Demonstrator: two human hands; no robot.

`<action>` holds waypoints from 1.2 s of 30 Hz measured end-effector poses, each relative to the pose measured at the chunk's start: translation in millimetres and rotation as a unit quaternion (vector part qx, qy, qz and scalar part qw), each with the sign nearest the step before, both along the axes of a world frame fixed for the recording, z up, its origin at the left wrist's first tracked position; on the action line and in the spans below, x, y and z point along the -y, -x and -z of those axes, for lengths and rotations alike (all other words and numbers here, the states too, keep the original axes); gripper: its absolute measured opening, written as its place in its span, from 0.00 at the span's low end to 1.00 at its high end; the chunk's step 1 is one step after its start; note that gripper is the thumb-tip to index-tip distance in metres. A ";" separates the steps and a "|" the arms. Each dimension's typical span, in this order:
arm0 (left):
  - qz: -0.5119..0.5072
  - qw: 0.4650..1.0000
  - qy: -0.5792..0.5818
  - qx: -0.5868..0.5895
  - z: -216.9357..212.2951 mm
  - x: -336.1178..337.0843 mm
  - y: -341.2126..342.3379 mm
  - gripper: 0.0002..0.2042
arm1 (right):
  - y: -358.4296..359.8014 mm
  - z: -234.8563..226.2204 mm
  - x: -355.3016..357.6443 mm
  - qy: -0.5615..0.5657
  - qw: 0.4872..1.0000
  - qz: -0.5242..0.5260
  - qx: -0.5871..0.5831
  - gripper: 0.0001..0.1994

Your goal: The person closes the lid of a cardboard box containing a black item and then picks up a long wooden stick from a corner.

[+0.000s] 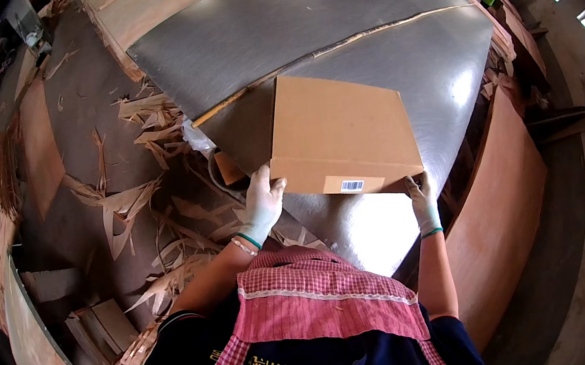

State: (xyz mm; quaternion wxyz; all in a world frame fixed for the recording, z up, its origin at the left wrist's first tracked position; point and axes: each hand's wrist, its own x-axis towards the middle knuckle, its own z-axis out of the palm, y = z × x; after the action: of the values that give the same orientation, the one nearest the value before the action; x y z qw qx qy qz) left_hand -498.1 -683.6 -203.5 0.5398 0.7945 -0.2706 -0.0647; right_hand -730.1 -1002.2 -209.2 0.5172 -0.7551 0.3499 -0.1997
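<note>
Room: workshop with a dark floor (82,158), where many thin wood scraps (154,200) lie scattered at the person's left.
Surface: grey metal sheet (330,22), shiny, with a thin wood strip (334,48) lying across it from left to right.
Veneer sheets: large bent sheets of thin wood (498,229) stand at the right of the surface and also at the far left edge of the view.
Cardboard: flat brown cardboard piece (333,129) lies on the near part of the surface, with its near edge folded and a small white label (353,185) on this fold.
Left hand: left hand (262,205) in a white glove holds the near left corner of the cardboard; the fingers are closed around the edge.
Right hand: right hand (422,199), also gloved, touches the near right corner; the fingers are bent on it, but how firmly they grip I cannot tell.
Clothing: red checked apron (323,304) over dark clothes at the bottom.
</note>
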 end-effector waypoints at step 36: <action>0.003 0.999 0.028 0.029 -8.5 -2.2 -33.1 0.12 | -6.0 18.1 -12.9 0.037 0.997 0.070 0.007 0.18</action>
State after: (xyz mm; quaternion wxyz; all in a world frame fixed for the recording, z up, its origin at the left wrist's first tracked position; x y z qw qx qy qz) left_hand -465.0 -681.4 -194.9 0.5533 0.7799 -0.2904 -0.0359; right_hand -724.1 -989.3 -227.4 0.4756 -0.7461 0.3910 -0.2536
